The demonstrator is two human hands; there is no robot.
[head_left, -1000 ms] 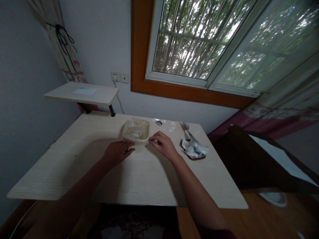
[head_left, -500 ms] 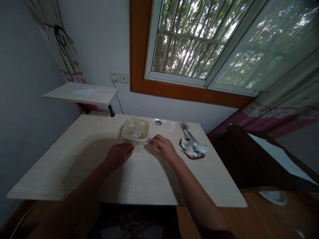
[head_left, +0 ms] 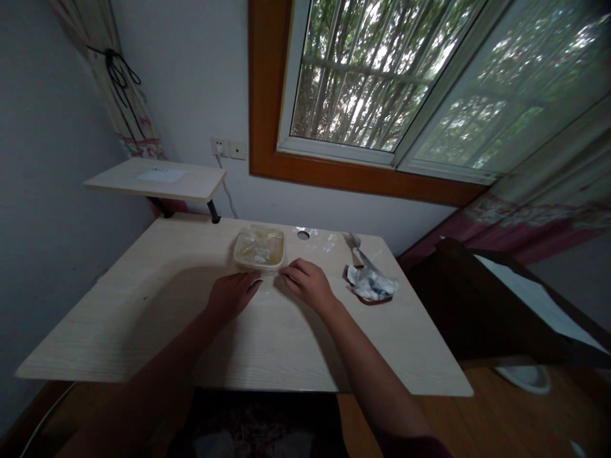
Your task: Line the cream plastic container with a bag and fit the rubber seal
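Note:
A squarish pale container (head_left: 260,262) stands near the back of the desk, with clear plastic wrap (head_left: 261,240) over its top. The film hangs at its near side. My left hand (head_left: 232,292) is at the container's front left corner, fingers pinched on the edge of the film. At the front right corner my right hand (head_left: 305,280) also pinches the film between thumb and fingers. The hands are a short gap apart. What lies inside the container looks yellowish and is blurred by the film.
On the right of the desk (head_left: 281,350) a brown tray (head_left: 375,301) bears a crumpled white and grey wrapper (head_left: 375,283). A small raised shelf (head_left: 195,181) with a paper (head_left: 162,175) stands back left. A round hole (head_left: 303,235) is behind the container.
My right hand has shifted slightly left and my left hand slightly right, so they are closer together along the container's near edge. The container has stayed in place.

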